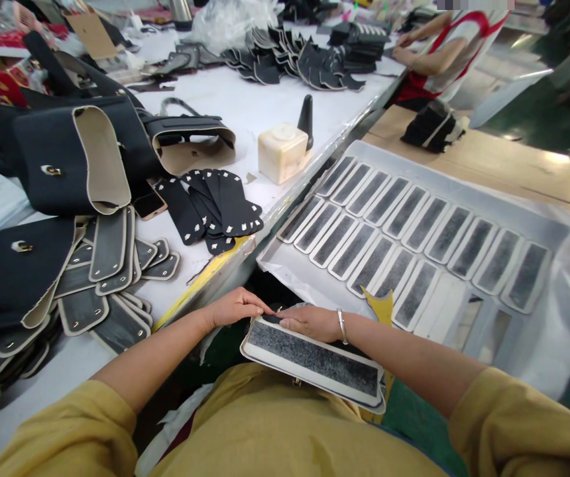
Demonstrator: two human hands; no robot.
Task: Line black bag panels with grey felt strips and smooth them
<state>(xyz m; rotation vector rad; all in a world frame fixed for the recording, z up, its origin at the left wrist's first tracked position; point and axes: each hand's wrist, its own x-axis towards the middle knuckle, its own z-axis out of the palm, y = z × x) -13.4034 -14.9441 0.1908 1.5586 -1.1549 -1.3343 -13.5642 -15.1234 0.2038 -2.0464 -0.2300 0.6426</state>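
Note:
A black handbag [315, 361] rests against my lap, with a long panel facing me that is speckled dark grey inside a white border. A small gold fitting shows below that panel. At its far left edge my left hand [238, 308] pinches the bag with fingers closed. Close beside it, my right hand [312, 322] grips the far edge, thumb on the near side; its other fingertips are hidden behind the bag. To the right, a pale tray [444, 169] carries rows of similar white-bordered dark panels [379, 258].
On the left table stand black handbags [41, 159] among grey strips [109, 245], black strips [223, 199], a phone [150, 201] and a cream container [282, 152]. A yellow pointed piece [380, 306] stands near my right wrist. Another person [439, 59] sits at back right.

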